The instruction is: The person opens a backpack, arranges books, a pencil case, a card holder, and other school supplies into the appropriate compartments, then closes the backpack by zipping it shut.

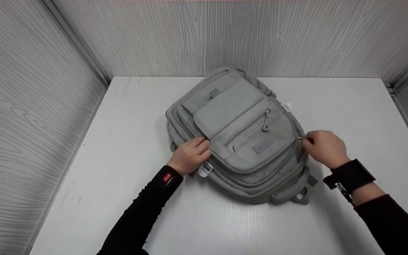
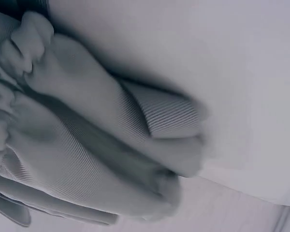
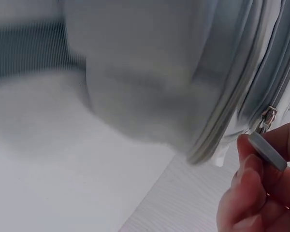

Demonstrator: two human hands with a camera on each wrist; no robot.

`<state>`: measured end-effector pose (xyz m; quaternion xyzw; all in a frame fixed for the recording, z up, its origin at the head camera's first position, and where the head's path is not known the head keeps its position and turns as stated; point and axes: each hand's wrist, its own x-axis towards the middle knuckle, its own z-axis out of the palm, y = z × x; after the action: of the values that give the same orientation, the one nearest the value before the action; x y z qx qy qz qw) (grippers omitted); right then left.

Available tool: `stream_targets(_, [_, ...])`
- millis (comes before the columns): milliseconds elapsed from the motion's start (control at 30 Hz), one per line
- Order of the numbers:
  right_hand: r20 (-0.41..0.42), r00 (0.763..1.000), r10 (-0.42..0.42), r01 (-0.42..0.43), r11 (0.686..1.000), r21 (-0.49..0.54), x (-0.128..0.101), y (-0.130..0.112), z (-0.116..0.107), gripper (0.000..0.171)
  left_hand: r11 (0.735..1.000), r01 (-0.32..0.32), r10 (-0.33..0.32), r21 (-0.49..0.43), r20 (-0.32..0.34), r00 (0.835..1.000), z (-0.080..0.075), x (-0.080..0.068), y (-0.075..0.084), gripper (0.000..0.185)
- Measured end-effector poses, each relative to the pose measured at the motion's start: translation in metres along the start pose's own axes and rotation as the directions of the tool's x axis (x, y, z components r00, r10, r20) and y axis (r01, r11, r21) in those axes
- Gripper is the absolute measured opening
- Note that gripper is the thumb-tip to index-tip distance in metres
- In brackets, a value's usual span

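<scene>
On the white table (image 1: 126, 148), mid-surface and angled, lay a grey backpack (image 1: 239, 141), front side up. Wood-grain walls (image 1: 30, 106) boxed the table on three sides.

Left hand (image 1: 191, 154) sat on the pack's left edge, near the lower corner of the flap pocket (image 1: 227, 106). Fingers were curled onto the fabric there; whether they actually pinched it or just pressed, could not tell from the head view. Left wrist view showed only close, blurry grey fabric folds (image 2: 87, 145) and the table behind, no clear fingers.

Right hand (image 1: 324, 147) was at the pack's right edge, fingertips closed on a zipper pull (image 1: 300, 139). Right wrist view confirmed it: thumb and forefinger (image 3: 261, 193) pinched a flat grey tab (image 3: 266, 151), which hung off the metal slider (image 3: 266, 118) on the side zip track. Pack side filled the rest of that view, blurred.

Front pocket zip (image 1: 246, 129) ran diagonally across the pack face, its puller (image 1: 266, 122) hanging at the upper end; it looked shut. A small label patch (image 1: 262, 145) sat below it. Carry handle (image 1: 290, 193) lay at the near end, towards the person. A white clip (image 1: 205, 171) showed just below the left hand. Both arms wore black sleeves (image 1: 143, 216); a black strap (image 1: 351, 175) wrapped the right wrist.
</scene>
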<state>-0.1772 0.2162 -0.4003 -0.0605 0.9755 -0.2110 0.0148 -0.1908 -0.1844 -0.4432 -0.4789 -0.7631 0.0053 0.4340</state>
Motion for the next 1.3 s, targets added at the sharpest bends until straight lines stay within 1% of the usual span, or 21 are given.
stream_targets(100, [0.006,1.0,-0.01,0.01,1.0,0.006,0.003,-0.002,0.002,0.026,0.999,0.043,-0.043,0.02,-0.011,0.999,0.002,-0.006,-0.007,0.013])
stream_targets(200, [0.022,1.0,-0.014,0.013,1.0,0.02,0.001,-0.005,0.003,0.024,0.994,0.104,-0.104,0.035,-0.01,0.995,0.002,-0.007,-0.009,0.013])
stream_targets(267, [0.025,1.0,-0.012,0.011,0.999,0.03,-0.002,-0.008,0.004,0.023,0.984,0.173,-0.173,0.039,0.008,0.985,-0.002,-0.003,-0.006,0.013])
stream_targets(300, [0.029,1.0,-0.01,0.009,0.999,0.036,-0.004,-0.009,0.004,0.023,0.975,0.218,-0.219,0.041,0.021,0.975,-0.005,0.001,-0.003,0.012])
stream_targets(367, [0.037,0.999,-0.014,0.012,0.999,0.049,-0.009,-0.011,0.004,0.023,0.946,0.322,-0.323,0.034,0.054,0.945,-0.015,0.012,0.007,0.012])
stream_targets(433, [0.043,0.999,-0.026,0.024,0.998,0.061,-0.013,-0.013,0.005,0.024,0.907,0.421,-0.42,0.016,0.099,0.902,-0.026,0.029,0.022,0.012])
stream_targets(500, [0.042,0.998,-0.035,0.032,0.997,0.069,-0.015,-0.014,0.006,0.024,0.873,0.489,-0.482,-0.001,0.164,0.861,-0.035,0.05,0.041,0.013])
stream_targets(533, [0.038,0.999,-0.038,0.036,0.997,0.071,-0.016,-0.014,0.006,0.023,0.863,0.505,-0.493,-0.008,0.203,0.846,-0.037,0.06,0.052,0.015])
stream_targets(600, [0.026,0.999,-0.042,0.04,0.997,0.07,-0.017,-0.014,0.006,0.023,0.866,0.5,-0.479,-0.002,0.285,0.83,-0.039,0.082,0.074,0.018])
stream_targets(667, [0.017,0.999,-0.041,0.039,0.997,0.069,-0.017,-0.014,0.006,0.022,0.885,0.466,-0.443,0.02,0.35,0.826,-0.036,0.102,0.096,0.019])
stream_targets(733, [0.014,0.999,-0.043,0.042,0.997,0.069,-0.017,-0.014,0.007,0.022,0.905,0.421,-0.412,0.06,0.372,0.832,-0.027,0.118,0.116,0.017])
stream_targets(800, [0.009,0.999,-0.05,0.049,0.996,0.069,-0.016,-0.014,0.008,0.023,0.91,0.391,-0.413,0.137,0.37,0.833,-0.014,0.129,0.131,0.015])
stream_targets(833, [0.005,0.998,-0.055,0.055,0.996,0.071,-0.017,-0.014,0.009,0.024,0.904,0.386,-0.427,0.182,0.369,0.826,-0.007,0.134,0.137,0.012])
stream_targets(867, [0.002,0.998,-0.062,0.062,0.995,0.072,-0.017,-0.014,0.009,0.025,0.894,0.386,-0.446,0.228,0.372,0.814,0.0,0.138,0.142,0.009])
stream_targets(933, [0.001,0.997,-0.071,0.071,0.995,0.076,-0.017,-0.015,0.01,0.027,0.862,0.392,-0.497,0.322,0.385,0.778,0.01,0.142,0.148,0.005])
stream_targets(1000, [0.006,0.997,-0.078,0.077,0.994,0.08,-0.018,-0.015,0.01,0.029,0.833,0.399,-0.539,0.383,0.401,0.74,0.017,0.145,0.151,0.006])
stream_targets(1067, [0.009,0.997,-0.078,0.077,0.993,0.085,-0.019,-0.015,0.009,0.029,0.819,0.408,-0.561,0.403,0.415,0.716,0.019,0.146,0.151,0.007])
stream_targets(1133, [0.006,0.997,-0.076,0.075,0.993,0.09,-0.019,-0.014,0.007,0.028,0.821,0.408,-0.561,0.401,0.427,0.709,0.017,0.147,0.15,0.008])
stream_targets(1200, [-0.008,0.997,-0.073,0.073,0.993,0.087,-0.018,-0.012,0.006,0.026,0.834,0.4,-0.545,0.38,0.456,0.703,0.014,0.148,0.148,0.007])
stream_targets(1267, [-0.02,0.998,-0.066,0.068,0.994,0.081,-0.017,-0.01,0.005,0.025,0.856,0.374,-0.513,0.358,0.487,0.707,0.009,0.148,0.147,0.007])
stream_targets(1300, [-0.025,0.998,-0.063,0.065,0.995,0.075,-0.017,-0.009,0.005,0.026,0.866,0.36,-0.495,0.347,0.495,0.714,0.006,0.148,0.146,0.008])
